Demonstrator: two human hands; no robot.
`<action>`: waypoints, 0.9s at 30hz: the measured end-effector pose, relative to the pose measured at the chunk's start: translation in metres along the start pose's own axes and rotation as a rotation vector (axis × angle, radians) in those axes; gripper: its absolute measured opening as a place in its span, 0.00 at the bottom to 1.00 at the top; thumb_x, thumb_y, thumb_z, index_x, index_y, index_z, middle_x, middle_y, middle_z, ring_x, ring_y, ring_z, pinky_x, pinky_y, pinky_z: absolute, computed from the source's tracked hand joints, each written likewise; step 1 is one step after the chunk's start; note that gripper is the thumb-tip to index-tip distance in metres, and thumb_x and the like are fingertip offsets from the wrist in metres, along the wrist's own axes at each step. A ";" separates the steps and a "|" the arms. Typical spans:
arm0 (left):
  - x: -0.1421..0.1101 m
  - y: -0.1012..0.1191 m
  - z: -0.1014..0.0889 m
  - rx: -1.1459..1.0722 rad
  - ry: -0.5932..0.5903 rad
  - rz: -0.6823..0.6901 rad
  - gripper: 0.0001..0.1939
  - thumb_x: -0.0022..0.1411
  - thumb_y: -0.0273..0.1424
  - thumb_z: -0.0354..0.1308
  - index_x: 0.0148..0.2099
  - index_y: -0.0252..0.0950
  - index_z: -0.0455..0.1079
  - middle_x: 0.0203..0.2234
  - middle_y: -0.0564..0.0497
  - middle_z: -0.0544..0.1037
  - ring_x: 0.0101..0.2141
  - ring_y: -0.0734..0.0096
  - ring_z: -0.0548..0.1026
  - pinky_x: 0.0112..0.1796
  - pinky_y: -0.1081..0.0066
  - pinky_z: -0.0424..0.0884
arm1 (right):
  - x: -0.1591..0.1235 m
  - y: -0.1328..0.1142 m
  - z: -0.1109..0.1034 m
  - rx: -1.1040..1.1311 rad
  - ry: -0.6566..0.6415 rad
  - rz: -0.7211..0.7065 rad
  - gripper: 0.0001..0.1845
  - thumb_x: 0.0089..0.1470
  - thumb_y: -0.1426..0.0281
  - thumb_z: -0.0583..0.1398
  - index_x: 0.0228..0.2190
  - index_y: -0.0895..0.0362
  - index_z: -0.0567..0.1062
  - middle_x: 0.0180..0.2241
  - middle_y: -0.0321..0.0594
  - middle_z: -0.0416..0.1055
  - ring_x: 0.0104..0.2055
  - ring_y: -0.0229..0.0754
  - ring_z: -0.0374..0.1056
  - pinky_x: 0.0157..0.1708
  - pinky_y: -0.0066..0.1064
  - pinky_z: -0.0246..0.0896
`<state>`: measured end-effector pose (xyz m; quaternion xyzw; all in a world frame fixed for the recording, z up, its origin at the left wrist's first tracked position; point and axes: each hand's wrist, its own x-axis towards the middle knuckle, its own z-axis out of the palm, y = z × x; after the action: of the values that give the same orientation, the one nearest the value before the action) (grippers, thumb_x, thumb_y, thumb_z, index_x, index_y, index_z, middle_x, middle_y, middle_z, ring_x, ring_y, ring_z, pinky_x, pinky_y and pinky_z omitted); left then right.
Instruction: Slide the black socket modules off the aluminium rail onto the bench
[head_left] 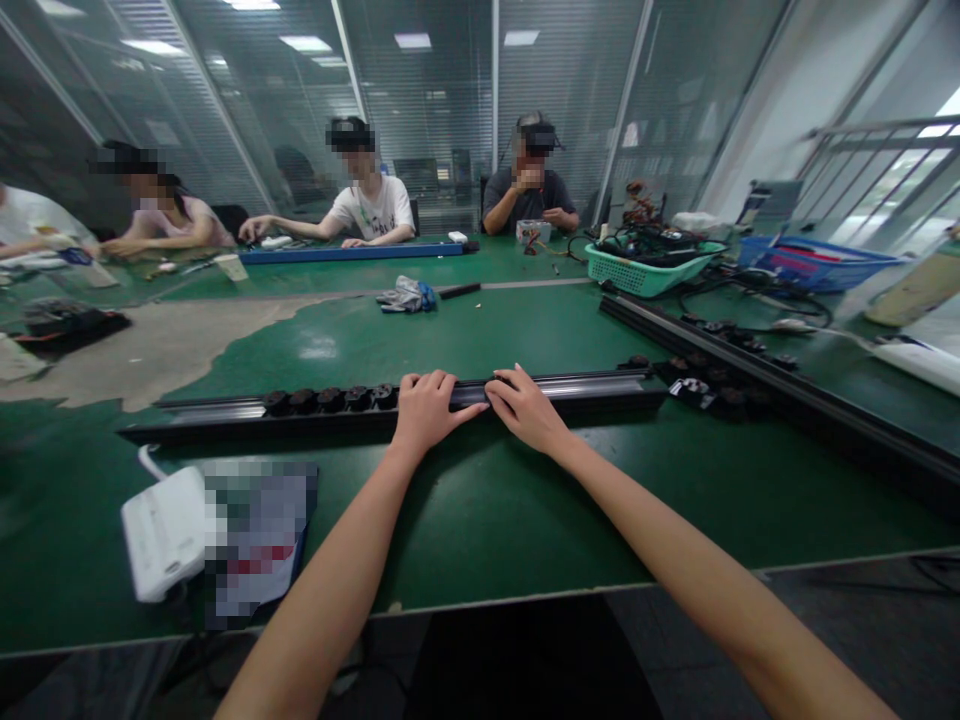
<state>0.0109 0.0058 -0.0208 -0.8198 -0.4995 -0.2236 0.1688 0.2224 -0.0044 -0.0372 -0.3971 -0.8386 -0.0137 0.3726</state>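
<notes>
A long black channel rail [600, 400] lies crosswise on the table in front of me, its inner floor shiny. Several round black socket-like modules [330, 399] sit in a row in its left half. My left hand [427, 408] is closed over the rail just right of that row, its fingers on top and its thumb stretched along the rail to the right. Beside it, my right hand [523, 408] has its fingers bent together at the channel, around a small black piece that is mostly hidden. The tips of both hands nearly meet.
More black modules [697, 380] lie at the rail's right end, near a second long rail [750, 370]. A white device [169, 530] sits front left. Gloves [409, 295], a green basket [645, 272] and a blue basket [817, 265] stand farther back. Several people sit opposite.
</notes>
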 end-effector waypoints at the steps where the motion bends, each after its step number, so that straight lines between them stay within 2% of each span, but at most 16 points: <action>1: 0.000 0.000 0.000 -0.001 -0.001 -0.002 0.30 0.63 0.58 0.52 0.46 0.36 0.75 0.41 0.39 0.79 0.43 0.50 0.75 0.47 0.53 0.60 | 0.001 0.000 0.000 0.002 -0.002 0.007 0.17 0.67 0.68 0.49 0.50 0.54 0.75 0.52 0.48 0.70 0.58 0.46 0.66 0.67 0.55 0.49; 6: 0.000 0.000 0.000 0.005 0.000 -0.002 0.31 0.63 0.59 0.51 0.46 0.36 0.75 0.41 0.40 0.79 0.43 0.51 0.75 0.48 0.54 0.60 | 0.004 0.003 0.002 0.039 -0.010 0.048 0.20 0.67 0.69 0.49 0.57 0.53 0.70 0.51 0.45 0.72 0.56 0.44 0.67 0.69 0.52 0.48; 10: 0.000 0.000 0.000 0.003 0.005 -0.001 0.32 0.63 0.60 0.51 0.47 0.36 0.74 0.42 0.40 0.79 0.43 0.52 0.75 0.48 0.54 0.60 | 0.004 0.004 0.001 0.036 -0.017 0.065 0.22 0.68 0.67 0.49 0.59 0.57 0.68 0.55 0.48 0.71 0.59 0.46 0.65 0.69 0.51 0.48; 15: 0.001 -0.001 0.001 -0.006 0.005 0.004 0.32 0.63 0.60 0.51 0.47 0.37 0.75 0.42 0.40 0.79 0.43 0.51 0.75 0.48 0.54 0.61 | 0.004 0.002 0.000 -0.030 -0.014 0.094 0.25 0.67 0.66 0.50 0.61 0.61 0.66 0.54 0.52 0.72 0.59 0.49 0.65 0.69 0.53 0.47; 21: 0.001 -0.002 0.001 -0.016 0.002 0.012 0.30 0.63 0.59 0.51 0.46 0.38 0.75 0.41 0.40 0.79 0.43 0.52 0.75 0.48 0.55 0.61 | 0.003 0.004 0.005 -0.069 -0.014 0.140 0.25 0.67 0.62 0.51 0.57 0.63 0.70 0.57 0.55 0.71 0.62 0.51 0.64 0.68 0.54 0.47; 27: 0.001 -0.001 0.000 0.000 -0.006 0.013 0.32 0.62 0.60 0.51 0.45 0.36 0.75 0.41 0.40 0.79 0.42 0.52 0.75 0.47 0.55 0.61 | 0.003 0.005 0.009 -0.114 -0.041 0.179 0.27 0.67 0.62 0.50 0.56 0.70 0.70 0.57 0.61 0.70 0.64 0.53 0.63 0.68 0.50 0.49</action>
<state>0.0103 0.0071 -0.0201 -0.8237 -0.4945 -0.2200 0.1689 0.2191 0.0036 -0.0432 -0.4913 -0.8050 -0.0199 0.3319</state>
